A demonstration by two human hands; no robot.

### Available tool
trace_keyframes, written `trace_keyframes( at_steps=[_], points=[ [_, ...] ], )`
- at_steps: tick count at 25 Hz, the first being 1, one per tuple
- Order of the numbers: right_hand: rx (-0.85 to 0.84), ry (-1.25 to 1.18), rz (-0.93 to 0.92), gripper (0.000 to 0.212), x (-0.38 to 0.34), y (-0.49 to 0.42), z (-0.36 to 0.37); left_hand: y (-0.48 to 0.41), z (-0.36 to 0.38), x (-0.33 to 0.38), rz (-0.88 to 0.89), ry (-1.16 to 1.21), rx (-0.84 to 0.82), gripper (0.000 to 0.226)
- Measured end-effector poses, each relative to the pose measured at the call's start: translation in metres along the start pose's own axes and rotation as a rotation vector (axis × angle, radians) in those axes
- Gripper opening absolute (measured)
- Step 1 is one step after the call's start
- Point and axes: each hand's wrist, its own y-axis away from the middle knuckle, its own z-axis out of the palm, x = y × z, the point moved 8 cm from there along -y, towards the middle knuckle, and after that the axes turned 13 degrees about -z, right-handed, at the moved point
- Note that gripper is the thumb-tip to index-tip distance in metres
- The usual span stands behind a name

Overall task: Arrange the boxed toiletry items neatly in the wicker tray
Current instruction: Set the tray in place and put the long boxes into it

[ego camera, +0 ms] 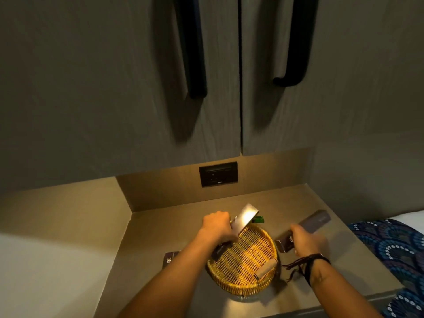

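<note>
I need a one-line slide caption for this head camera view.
Left hand tilts a grey box over the wicker tray; right hand holds another box beside it.

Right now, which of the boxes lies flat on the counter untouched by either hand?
The small dark box left of the tray, beside the left forearm. The left hand holds a long box over the tray; the right hand grips another.

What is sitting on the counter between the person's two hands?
In the head view, the round wicker tray lies between the left hand and right hand, with a small beige roll inside it.
</note>
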Motion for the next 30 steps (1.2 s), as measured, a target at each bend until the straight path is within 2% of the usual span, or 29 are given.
trace_keyframes(
  at_steps=[3, 5, 8, 13, 16, 19, 22, 25, 28, 30],
  points=[
    [-0.055, -0.07, -0.016, 0.045, -0.014, 0.007, 0.013, -0.014, 0.027, 0.012, -0.001, -0.125, 0.015, 0.055],
    [-0.108, -0.075, -0.033, 0.033, -0.018, 0.014, 0.024, -0.02, 0.038, 0.014, 0.002, -0.121, 0.017, 0.053],
    [-0.189, -0.056, -0.021, 0.027, -0.014, 0.024, 0.044, -0.023, 0.038, 0.015, 0.021, -0.081, 0.041, 0.041],
    [-0.243, 0.105, -0.044, 0.024, -0.007, 0.039, 0.061, -0.022, 0.037, 0.011, -0.012, -0.106, 0.084, 0.038],
    [-0.275, 0.208, -0.072, 0.026, -0.008, 0.048, 0.066, -0.013, 0.028, 0.013, -0.028, -0.034, 0.161, 0.032],
    [-0.242, 0.325, -0.104, 0.032, -0.015, 0.056, 0.063, 0.003, 0.0, 0.018, -0.026, 0.242, 0.275, 0.028],
    [-0.178, 0.47, -0.208, 0.029, -0.033, 0.066, 0.06, 0.015, -0.013, 0.027, -0.023, 0.462, 0.153, 0.039],
    [-0.131, 0.534, -0.342, 0.035, -0.049, 0.079, 0.06, 0.026, -0.013, 0.04, -0.065, 0.335, 0.031, 0.046],
    [-0.077, 0.542, -0.453, 0.039, -0.053, 0.095, 0.062, 0.026, -0.014, 0.046, -0.114, 0.208, 0.073, 0.044],
    [-0.046, 0.578, -0.508, 0.045, -0.055, 0.104, 0.063, 0.023, -0.014, 0.048, -0.145, 0.16, 0.083, 0.056]
  ],
)
